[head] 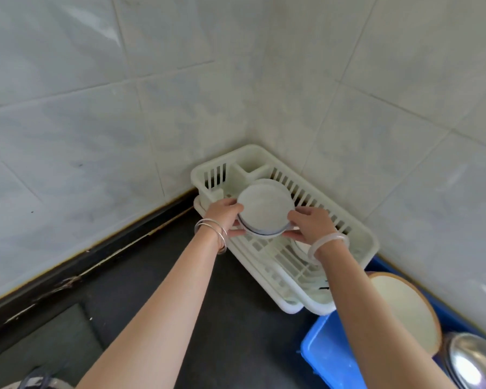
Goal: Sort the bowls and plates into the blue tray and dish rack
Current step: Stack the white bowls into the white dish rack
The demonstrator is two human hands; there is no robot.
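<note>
Tiled walls (96,80) meet in a corner above a dark counter (208,318). A white rack (357,237) sits in that corner. Dark marks on its near rim are too small to read. A blue tray (326,349) lies just beside the rack at lower right and holds a brown-rimmed plate (401,310) next to a steel bowl (472,363). Both arms reach forward, almost straight. A tilted stack of white plates (264,209) is over the rack's far end. The left hand (222,216) grips its left edge with curled fingers and the right hand (310,224) grips its right edge likewise. Bangles (211,231) ring the wrists.
</note>
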